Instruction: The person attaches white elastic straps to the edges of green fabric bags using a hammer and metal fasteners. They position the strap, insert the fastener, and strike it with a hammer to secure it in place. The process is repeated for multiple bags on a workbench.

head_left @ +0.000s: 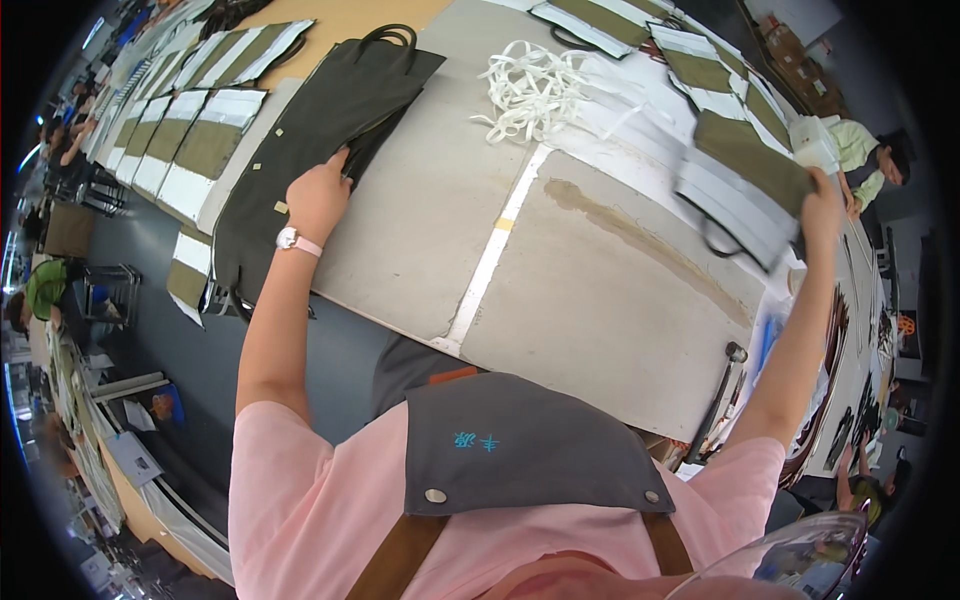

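Observation:
A long black tote bag (pixel 300 140) with looped handles lies flat at the left of the table. My left hand (pixel 318 200), with a watch at its wrist, is at the bag's open edge; its index finger stretches along the fabric, and the other fingers curl round the edge, partly hidden. Out at the right, my right hand (pixel 822 212) grips the edge of an olive and white bag panel (pixel 750 165). This panel is tilted and slightly blurred, with a dark handle loop hanging from its near side.
A tangle of white tape (pixel 535 90) lies at the table's far middle. More olive and white panels (pixel 215 135) lie in rows at the left, others (pixel 700 60) at the far right. A hammer (pixel 718 395) rests by the near right edge. A co-worker (pixel 868 165) is beyond the right side.

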A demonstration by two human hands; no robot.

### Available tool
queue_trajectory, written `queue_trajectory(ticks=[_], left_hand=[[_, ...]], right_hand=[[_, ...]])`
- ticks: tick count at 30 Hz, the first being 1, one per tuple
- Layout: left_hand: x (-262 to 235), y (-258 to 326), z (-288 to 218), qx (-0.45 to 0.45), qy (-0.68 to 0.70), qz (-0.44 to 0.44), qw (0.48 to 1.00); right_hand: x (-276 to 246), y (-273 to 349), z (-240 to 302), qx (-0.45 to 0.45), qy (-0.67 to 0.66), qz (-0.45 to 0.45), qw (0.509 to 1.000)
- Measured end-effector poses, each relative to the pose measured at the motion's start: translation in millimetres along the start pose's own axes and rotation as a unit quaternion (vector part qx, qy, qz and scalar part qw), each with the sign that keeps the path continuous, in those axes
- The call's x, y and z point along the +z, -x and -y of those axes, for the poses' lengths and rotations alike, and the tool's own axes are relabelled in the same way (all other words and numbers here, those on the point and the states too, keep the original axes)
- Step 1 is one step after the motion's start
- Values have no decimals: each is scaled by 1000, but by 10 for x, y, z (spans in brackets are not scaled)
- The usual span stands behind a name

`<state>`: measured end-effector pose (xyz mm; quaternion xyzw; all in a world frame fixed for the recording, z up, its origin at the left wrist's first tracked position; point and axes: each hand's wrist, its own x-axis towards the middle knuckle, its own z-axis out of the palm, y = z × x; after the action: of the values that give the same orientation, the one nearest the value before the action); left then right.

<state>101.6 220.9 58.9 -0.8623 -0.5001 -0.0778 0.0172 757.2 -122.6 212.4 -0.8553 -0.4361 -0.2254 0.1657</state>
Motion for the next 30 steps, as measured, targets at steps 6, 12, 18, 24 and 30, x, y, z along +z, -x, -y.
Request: queue_trajectory(ticks=[6, 12, 18, 24, 30], left_hand=[[-19, 286, -392, 83, -68, -86, 990], [135, 1238, -1750, -56, 761, 431, 482], [331, 1543, -2223, 152, 698, 465, 524], [-39, 1051, -1525, -160, 818, 251, 492], [-137, 492, -317, -193, 710, 45, 676]], right_hand=[[-1532, 643, 1062, 74, -30, -134, 988], [-1668, 1801, 2581, -65, -157, -66, 983], [-1120, 2406, 2828, -257, -402, 246, 844], [-388, 3434, 2178, 45, -107, 316, 942], [21, 3820, 1665, 82, 16, 129, 988]])
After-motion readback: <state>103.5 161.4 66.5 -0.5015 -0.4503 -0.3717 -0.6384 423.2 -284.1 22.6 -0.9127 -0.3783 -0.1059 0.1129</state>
